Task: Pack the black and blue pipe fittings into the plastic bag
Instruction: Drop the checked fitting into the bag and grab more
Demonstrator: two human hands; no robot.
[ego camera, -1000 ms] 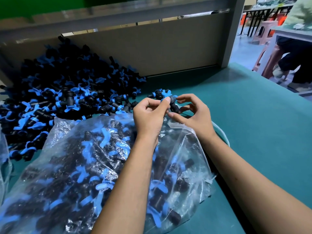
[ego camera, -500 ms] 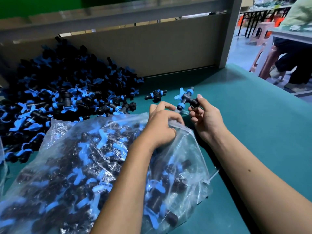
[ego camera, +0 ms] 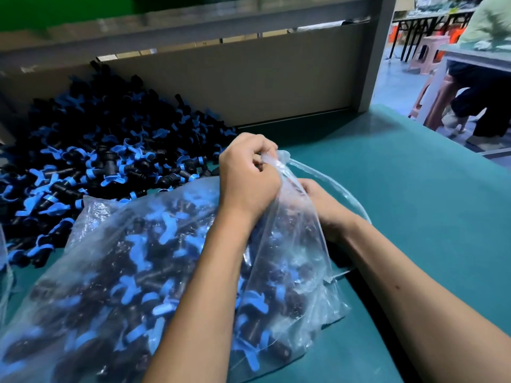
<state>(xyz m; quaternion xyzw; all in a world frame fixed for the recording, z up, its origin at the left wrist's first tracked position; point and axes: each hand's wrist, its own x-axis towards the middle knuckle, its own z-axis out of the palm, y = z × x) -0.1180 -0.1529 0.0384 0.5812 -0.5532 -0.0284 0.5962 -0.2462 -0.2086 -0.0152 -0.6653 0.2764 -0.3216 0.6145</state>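
Note:
A clear plastic bag [ego camera: 154, 275], stuffed with black and blue pipe fittings, lies on the green table [ego camera: 420, 205] in front of me. My left hand [ego camera: 249, 178] grips the rim of the bag's mouth and holds it up. My right hand [ego camera: 329, 208] reaches into the mouth. Its fingers are hidden behind the plastic and my left hand, so what they hold cannot be seen. A big loose pile of fittings [ego camera: 96, 167] lies at the back left, touching the bag's far edge.
A beige partition [ego camera: 262, 78] with a grey post closes off the back of the table. Past the table's right edge, a seated person [ego camera: 478, 100] and a pink stool [ego camera: 428, 51] are on the shop floor. Another plastic bag's edge shows at far left.
My right hand, which held one fitting above the table, has moved down into the bag's mouth. My left hand has taken hold of the bag's rim and lifted it.

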